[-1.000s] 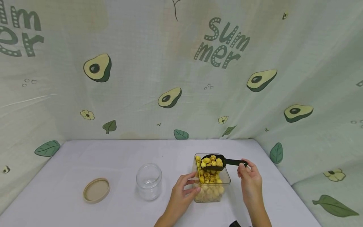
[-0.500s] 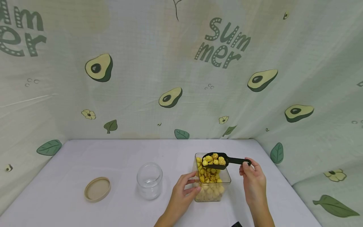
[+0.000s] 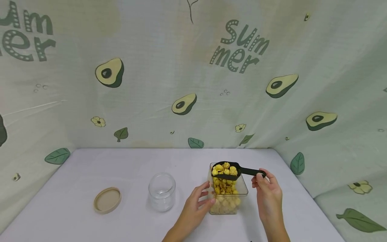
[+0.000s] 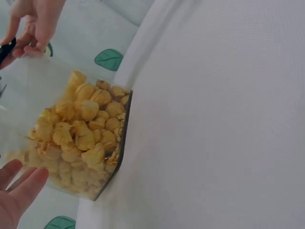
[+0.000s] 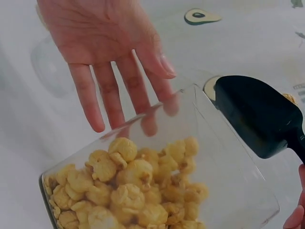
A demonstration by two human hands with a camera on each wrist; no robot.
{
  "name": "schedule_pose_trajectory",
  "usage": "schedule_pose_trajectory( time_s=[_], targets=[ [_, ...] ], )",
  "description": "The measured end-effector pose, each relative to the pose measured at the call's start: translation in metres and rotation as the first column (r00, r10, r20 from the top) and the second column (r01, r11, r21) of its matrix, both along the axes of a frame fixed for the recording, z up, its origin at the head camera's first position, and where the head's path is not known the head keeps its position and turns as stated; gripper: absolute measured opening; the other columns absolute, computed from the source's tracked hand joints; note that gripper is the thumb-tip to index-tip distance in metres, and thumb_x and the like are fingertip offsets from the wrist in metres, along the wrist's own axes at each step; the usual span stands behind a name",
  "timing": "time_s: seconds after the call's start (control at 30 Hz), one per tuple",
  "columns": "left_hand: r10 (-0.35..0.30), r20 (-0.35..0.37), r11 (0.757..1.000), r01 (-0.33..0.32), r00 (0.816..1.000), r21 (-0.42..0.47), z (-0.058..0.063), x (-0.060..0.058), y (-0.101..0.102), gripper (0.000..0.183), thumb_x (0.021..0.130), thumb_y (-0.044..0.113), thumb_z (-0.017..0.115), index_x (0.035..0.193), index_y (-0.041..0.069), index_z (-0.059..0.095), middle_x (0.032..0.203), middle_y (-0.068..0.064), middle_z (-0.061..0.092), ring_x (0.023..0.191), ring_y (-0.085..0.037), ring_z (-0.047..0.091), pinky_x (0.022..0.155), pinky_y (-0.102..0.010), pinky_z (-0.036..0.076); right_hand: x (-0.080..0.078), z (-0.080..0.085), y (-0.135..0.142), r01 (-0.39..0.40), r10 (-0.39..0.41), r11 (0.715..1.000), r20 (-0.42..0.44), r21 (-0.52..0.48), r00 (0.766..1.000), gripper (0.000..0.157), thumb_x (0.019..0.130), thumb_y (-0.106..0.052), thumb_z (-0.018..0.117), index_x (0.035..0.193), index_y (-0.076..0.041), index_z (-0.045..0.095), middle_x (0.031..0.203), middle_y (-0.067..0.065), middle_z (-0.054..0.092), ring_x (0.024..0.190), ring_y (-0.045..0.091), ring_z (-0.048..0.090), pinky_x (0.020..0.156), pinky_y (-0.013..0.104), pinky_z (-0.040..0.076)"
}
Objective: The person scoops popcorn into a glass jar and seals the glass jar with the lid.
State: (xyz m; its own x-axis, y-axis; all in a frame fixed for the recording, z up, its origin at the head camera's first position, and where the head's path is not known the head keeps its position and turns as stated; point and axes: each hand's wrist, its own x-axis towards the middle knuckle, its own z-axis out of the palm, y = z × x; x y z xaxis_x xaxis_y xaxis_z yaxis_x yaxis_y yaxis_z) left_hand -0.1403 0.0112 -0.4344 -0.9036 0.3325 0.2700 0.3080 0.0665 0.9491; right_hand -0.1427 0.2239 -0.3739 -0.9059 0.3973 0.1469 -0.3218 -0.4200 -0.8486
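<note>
A clear square container (image 3: 242,188), part-filled with yellow popcorn (image 4: 83,133), stands on the white table. My left hand (image 3: 193,207) rests at its left side; in the right wrist view the fingers reach along the clear wall, nearly straight. Over the container's mouth, a black scoop (image 3: 249,171) carries several popcorn pieces. My right hand (image 3: 269,195) pinches the end of the scoop's handle, to the right of the container. From the right wrist, the scoop's dark underside (image 5: 257,114) shows beside the rim, hiding most of its load.
Left of the container stands a clear round jar (image 3: 162,200) without a lid. Farther left lies a beige round lid (image 3: 107,201). A cloth printed with avocados and leaves (image 3: 145,84) hangs behind the table (image 3: 133,168) and along its sides.
Holding its popcorn, the scoop has risen slightly and shifted left over the container, the right hand moving with it. My left hand stays at the container's side. The head view has turned a little left.
</note>
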Motion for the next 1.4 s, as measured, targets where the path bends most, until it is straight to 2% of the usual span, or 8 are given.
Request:
schedule_pose_trajectory(
  time_s=[0.2,0.4,0.53,0.7,0.97,1.03,1.23,1.4],
  targets=[
    [-0.013,-0.038,0.998,0.01,0.999,-0.057,0.015,0.007,-0.021,0.05,0.094,0.03,0.054,0.138,0.011,0.04,0.135,-0.014,0.046,0.12,-0.036,0.048,0.096,-0.04,0.047,0.002,0.004,-0.009,-0.034,0.033,0.999,-0.02,-0.011,0.999,0.014,0.093,-0.001,0.052,0.106,-0.005,0.05,0.073,0.0,0.067,0.068,0.011,0.058,0.067,0.019,0.048],
    [0.128,-0.114,0.99,-0.133,0.985,-0.041,0.028,0.014,-0.054,0.047,0.088,0.023,0.065,0.132,0.02,0.048,0.13,-0.002,0.054,0.117,-0.014,0.051,0.095,-0.034,0.048,0.003,0.009,-0.023,-0.107,0.106,0.994,-0.067,-0.014,0.992,0.015,0.094,0.0,0.049,0.109,-0.003,0.048,0.076,0.001,0.069,0.069,0.012,0.062,0.069,0.019,0.051],
    [0.261,-0.236,0.963,-0.269,0.936,-0.002,0.031,0.017,-0.079,0.051,0.082,0.011,0.07,0.129,0.021,0.052,0.126,0.002,0.056,0.114,-0.006,0.053,0.091,-0.028,0.051,0.002,0.012,-0.035,-0.142,0.143,0.99,-0.049,0.017,0.989,0.017,0.095,-0.002,0.048,0.112,-0.002,0.045,0.078,0.0,0.068,0.071,0.011,0.062,0.07,0.019,0.051],
    [0.34,-0.394,0.936,-0.346,0.854,0.058,0.031,0.015,-0.109,0.056,0.078,-0.003,0.07,0.129,0.011,0.052,0.126,-0.006,0.056,0.116,-0.006,0.052,0.09,-0.019,0.049,0.0,0.012,-0.049,-0.167,0.168,0.985,-0.023,0.036,0.986,0.017,0.095,-0.004,0.048,0.112,-0.003,0.044,0.078,-0.002,0.067,0.072,0.009,0.061,0.071,0.017,0.052],
    [0.402,-0.431,0.898,-0.439,0.808,0.015,0.025,0.011,-0.144,0.064,0.072,-0.007,0.074,0.13,0.009,0.051,0.125,0.002,0.055,0.114,-0.003,0.051,0.091,-0.011,0.045,-0.005,0.013,-0.073,-0.209,0.206,0.974,0.038,0.086,0.978,0.021,0.096,-0.008,0.049,0.114,-0.003,0.041,0.079,-0.004,0.065,0.072,0.008,0.059,0.072,0.016,0.052],
    [0.42,-0.416,0.887,-0.462,0.807,-0.001,0.023,0.01,-0.148,0.065,0.071,-0.006,0.075,0.13,0.011,0.052,0.125,0.002,0.055,0.113,0.0,0.05,0.09,-0.01,0.044,-0.007,0.012,-0.079,-0.22,0.218,0.971,0.036,0.092,0.975,0.02,0.095,-0.007,0.05,0.113,-0.003,0.041,0.079,-0.003,0.065,0.072,0.009,0.059,0.072,0.017,0.052],
    [0.439,-0.318,0.857,-0.498,0.84,-0.133,0.017,0.008,-0.155,0.062,0.075,0.006,0.076,0.13,0.019,0.05,0.126,0.004,0.052,0.11,0.009,0.046,0.087,-0.009,0.045,-0.011,0.011,-0.094,-0.253,0.251,0.965,0.03,0.066,0.967,0.021,0.094,-0.005,0.051,0.112,-0.003,0.04,0.08,-0.003,0.065,0.072,0.009,0.059,0.072,0.017,0.052],
    [0.433,-0.254,0.853,-0.484,0.865,-0.193,0.01,0.005,-0.157,0.061,0.077,0.013,0.076,0.131,0.02,0.05,0.128,-0.001,0.052,0.108,0.013,0.044,0.086,-0.014,0.048,-0.015,0.009,-0.105,-0.26,0.257,0.964,0.049,0.05,0.965,0.023,0.094,-0.005,0.052,0.113,-0.002,0.04,0.08,-0.003,0.065,0.071,0.009,0.06,0.072,0.018,0.052]
  ],
)
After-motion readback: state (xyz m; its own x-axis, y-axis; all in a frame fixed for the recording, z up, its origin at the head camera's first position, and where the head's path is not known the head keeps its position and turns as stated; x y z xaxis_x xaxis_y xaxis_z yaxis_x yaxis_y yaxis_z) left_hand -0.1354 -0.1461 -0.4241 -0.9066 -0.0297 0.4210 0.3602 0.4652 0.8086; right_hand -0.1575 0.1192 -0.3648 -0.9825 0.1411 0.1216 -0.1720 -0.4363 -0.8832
